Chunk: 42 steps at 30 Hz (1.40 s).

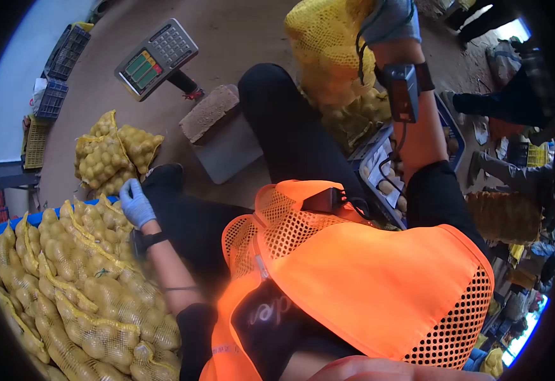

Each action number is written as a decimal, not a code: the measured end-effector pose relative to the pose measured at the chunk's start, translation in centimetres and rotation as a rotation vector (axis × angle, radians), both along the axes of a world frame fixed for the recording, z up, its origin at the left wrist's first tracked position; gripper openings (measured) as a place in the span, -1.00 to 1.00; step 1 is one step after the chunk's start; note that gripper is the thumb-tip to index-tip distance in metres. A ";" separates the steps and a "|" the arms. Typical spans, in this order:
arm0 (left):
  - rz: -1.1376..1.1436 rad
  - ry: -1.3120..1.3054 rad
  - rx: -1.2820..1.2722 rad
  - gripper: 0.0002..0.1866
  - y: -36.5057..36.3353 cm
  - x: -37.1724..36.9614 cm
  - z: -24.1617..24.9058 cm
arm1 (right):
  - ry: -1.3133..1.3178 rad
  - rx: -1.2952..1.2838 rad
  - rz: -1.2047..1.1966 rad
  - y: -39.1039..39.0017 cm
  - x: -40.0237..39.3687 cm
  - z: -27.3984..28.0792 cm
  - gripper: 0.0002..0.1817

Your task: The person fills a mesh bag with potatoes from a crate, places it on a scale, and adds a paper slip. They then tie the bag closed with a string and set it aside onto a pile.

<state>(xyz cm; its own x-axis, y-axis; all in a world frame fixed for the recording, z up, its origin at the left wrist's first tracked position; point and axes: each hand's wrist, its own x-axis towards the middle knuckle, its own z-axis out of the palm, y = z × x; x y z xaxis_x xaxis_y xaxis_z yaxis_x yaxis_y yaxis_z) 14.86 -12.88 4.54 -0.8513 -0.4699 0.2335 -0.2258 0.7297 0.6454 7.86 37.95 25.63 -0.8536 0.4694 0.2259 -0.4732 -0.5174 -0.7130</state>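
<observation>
Potato sacks [93,286] heaped inside blue rim [3,228]; left hand [138,204], fingers released, beside rim's far corner. Right hand [393,24], fingers clenched on yellow mesh bag [328,51], over floor [226,32]. Scale [155,60] beyond; crates [68,51] along pale wall [11,82].

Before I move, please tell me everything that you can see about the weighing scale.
The scale stands on the brown floor. Its grey head has a keypad and green display windows beside yellow and red markings; any reading is too small to tell. A short dark post with something red at its lower end carries the head. The flat grey platform, apparently metal, is partly covered by a rough brown block. Whether the dark-clothed leg beside it touches it, I cannot tell.
</observation>
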 end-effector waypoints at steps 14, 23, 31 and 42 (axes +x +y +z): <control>-0.266 -0.316 2.083 -0.16 22.9 -3.1 0.5 | 0.097 0.162 0.471 -9.2 -3.3 4.1 -0.81; -0.018 -0.086 2.464 -0.22 20.4 -1.2 -3.9 | -0.353 0.219 0.716 -19.4 0.2 -10.7 -0.79; 0.354 -0.044 2.374 -0.21 18.1 -1.8 -11.4 | -0.481 0.612 0.876 -18.4 -0.5 -17.7 -0.72; 0.221 -0.136 2.304 -0.21 18.2 -2.1 -11.8 | -0.168 1.151 0.781 -18.2 -0.3 -19.9 -0.57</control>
